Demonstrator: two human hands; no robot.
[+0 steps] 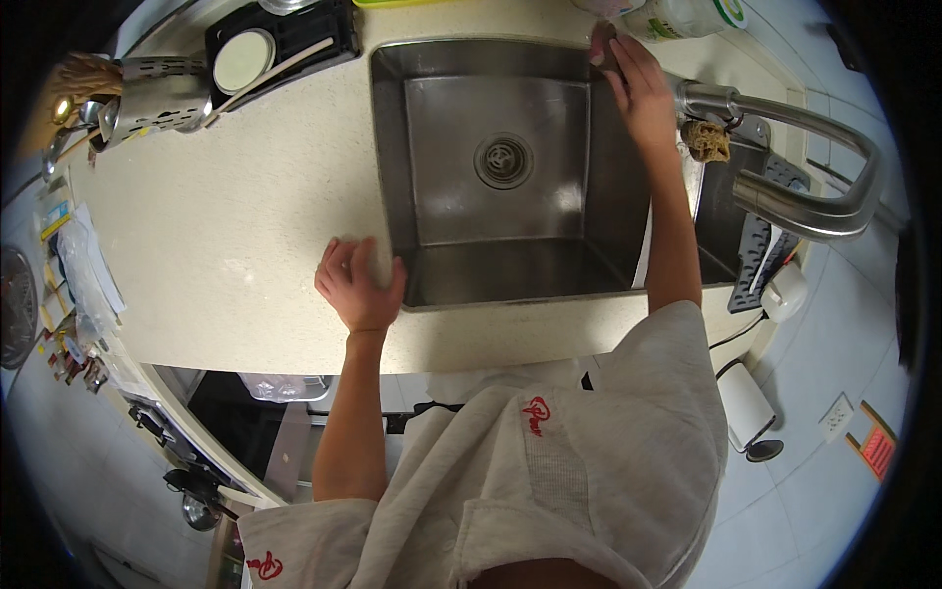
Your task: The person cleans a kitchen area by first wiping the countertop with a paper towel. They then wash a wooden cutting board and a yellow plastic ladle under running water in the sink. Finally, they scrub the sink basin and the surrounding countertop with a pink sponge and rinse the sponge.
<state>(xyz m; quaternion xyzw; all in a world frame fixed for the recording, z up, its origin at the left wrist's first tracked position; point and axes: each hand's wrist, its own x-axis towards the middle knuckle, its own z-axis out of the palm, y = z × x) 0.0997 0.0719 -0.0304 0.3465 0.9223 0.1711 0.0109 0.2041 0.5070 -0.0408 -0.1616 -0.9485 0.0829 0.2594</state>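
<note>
My right hand (642,92) reaches over the far right corner of the stainless steel sink (497,213). Its fingers are closed on a small dark brown object (605,50), whose exact kind I cannot tell. On the left side of the sink, my left hand (360,287) hovers at or rests on the cream countertop (243,199), slightly blurred. Its fingers are bent and apart, the thumb close to the sink's rim, and nothing shows in it. The basin is bare, with a round strainer drain (503,160) in its floor.
A steel faucet (809,213) arches at the right, beside a brown scrubber (706,141) and a second basin (717,243). Jars (673,20) stand behind my right hand. At far left are a slotted utensil holder (165,92) and a black tray (316,29) with a wooden stick (272,77).
</note>
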